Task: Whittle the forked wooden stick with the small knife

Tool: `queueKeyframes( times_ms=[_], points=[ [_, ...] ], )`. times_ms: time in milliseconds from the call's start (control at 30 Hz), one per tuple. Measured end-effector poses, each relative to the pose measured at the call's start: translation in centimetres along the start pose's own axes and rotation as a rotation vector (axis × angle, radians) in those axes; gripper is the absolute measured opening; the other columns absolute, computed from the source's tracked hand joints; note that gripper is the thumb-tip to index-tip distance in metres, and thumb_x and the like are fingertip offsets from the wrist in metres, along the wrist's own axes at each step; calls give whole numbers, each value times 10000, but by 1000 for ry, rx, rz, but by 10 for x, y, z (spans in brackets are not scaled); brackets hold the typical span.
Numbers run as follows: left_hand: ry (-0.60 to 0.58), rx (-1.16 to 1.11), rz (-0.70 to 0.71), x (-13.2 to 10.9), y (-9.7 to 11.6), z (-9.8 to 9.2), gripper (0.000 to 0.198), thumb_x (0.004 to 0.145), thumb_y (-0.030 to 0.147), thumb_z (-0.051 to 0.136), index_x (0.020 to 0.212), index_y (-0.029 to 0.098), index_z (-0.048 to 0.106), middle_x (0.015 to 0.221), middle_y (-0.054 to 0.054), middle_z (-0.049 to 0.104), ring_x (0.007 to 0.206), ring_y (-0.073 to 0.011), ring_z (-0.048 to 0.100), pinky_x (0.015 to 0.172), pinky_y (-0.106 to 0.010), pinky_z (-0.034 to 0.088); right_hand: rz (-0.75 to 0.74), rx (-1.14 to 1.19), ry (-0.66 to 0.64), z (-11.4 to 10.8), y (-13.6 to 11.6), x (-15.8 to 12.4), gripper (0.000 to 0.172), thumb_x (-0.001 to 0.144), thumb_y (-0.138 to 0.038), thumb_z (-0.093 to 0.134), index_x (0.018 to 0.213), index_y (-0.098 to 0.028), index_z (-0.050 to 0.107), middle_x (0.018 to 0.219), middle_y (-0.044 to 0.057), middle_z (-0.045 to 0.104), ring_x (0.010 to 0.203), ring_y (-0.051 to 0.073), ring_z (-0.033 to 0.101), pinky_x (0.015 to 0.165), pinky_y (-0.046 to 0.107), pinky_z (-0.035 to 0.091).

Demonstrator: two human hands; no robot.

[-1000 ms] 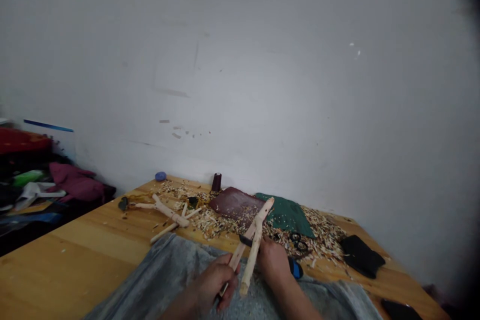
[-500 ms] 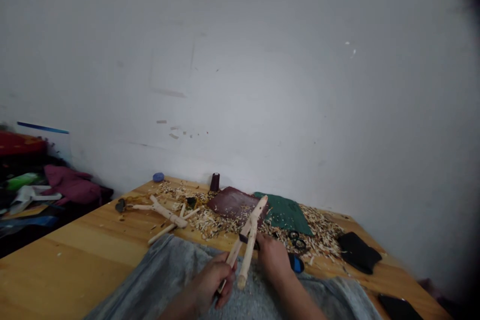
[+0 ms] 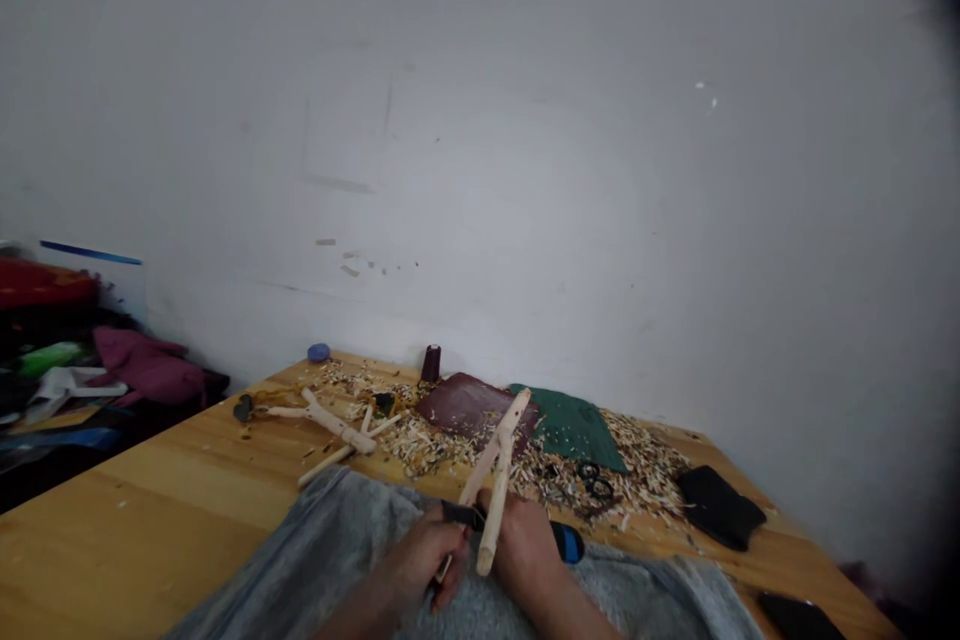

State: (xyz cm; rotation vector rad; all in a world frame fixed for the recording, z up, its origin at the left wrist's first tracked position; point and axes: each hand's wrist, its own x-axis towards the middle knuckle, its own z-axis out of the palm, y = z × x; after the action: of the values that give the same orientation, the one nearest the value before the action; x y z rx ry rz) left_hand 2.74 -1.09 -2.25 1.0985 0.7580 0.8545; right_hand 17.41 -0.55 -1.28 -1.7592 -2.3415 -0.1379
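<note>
A peeled forked stick [image 3: 496,480] slants up over the grey cloth, its fork pointing toward me. My left hand [image 3: 427,560] is wrapped round the lower end of its left prong. In my right hand [image 3: 523,532], closed behind the right prong, is a knife [image 3: 570,543] with a black and blue handle. The dark blade crosses the left prong and reaches close to the left hand's fingers. Part of the handle is hidden inside the fist. The grey cloth [image 3: 315,560] lies under both hands and over the table's front edge.
Wood shavings [image 3: 652,460] cover the back of the wooden table [image 3: 135,520]. Among them lie maroon [image 3: 465,405] and green sheets [image 3: 574,430], a thread spool [image 3: 430,364] and scissors [image 3: 596,482]. Another branched stick [image 3: 337,428] is at left; a black flat piece [image 3: 720,507] sits at right.
My right hand and the knife have moved down and left along the left prong, toward my left hand. The forked stick has barely shifted.
</note>
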Motion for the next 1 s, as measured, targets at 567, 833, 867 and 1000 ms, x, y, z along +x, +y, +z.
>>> queueKeyframes(
  times_ms=[567, 833, 867, 1000],
  points=[
    [-8, 10, -6, 1, -1, 0, 119, 511, 238, 455, 627, 221, 443, 321, 82, 377, 216, -79, 252, 254, -200, 155, 72, -4, -29, -3, 15, 3, 252, 810, -167, 448, 914, -235, 668, 858, 53, 697, 773, 175, 650, 639, 207, 421],
    [-3, 49, -6, -1, 1, 2, 106, 518, 235, 474, 619, 219, 445, 319, 81, 376, 221, -83, 267, 261, -206, 160, 123, -37, -19, -6, 21, 6, 307, 808, -107, 406, 983, -198, 642, 913, 95, 683, 792, 206, 652, 640, 246, 437],
    [-10, 49, -10, -1, 1, 3, 121, 513, 238, 466, 631, 221, 446, 317, 83, 373, 220, -85, 262, 259, -206, 152, 159, -50, -10, -6, 31, 8, 337, 804, -88, 393, 1013, -198, 632, 923, 101, 679, 788, 211, 654, 639, 259, 441],
    [-15, 59, -21, -1, 1, 4, 132, 494, 238, 439, 625, 226, 440, 300, 79, 365, 217, -89, 258, 260, -202, 133, 264, -86, 18, -8, 57, 12, 410, 794, -41, 351, 1084, -188, 601, 913, 124, 676, 790, 234, 657, 642, 297, 449]
  ],
)
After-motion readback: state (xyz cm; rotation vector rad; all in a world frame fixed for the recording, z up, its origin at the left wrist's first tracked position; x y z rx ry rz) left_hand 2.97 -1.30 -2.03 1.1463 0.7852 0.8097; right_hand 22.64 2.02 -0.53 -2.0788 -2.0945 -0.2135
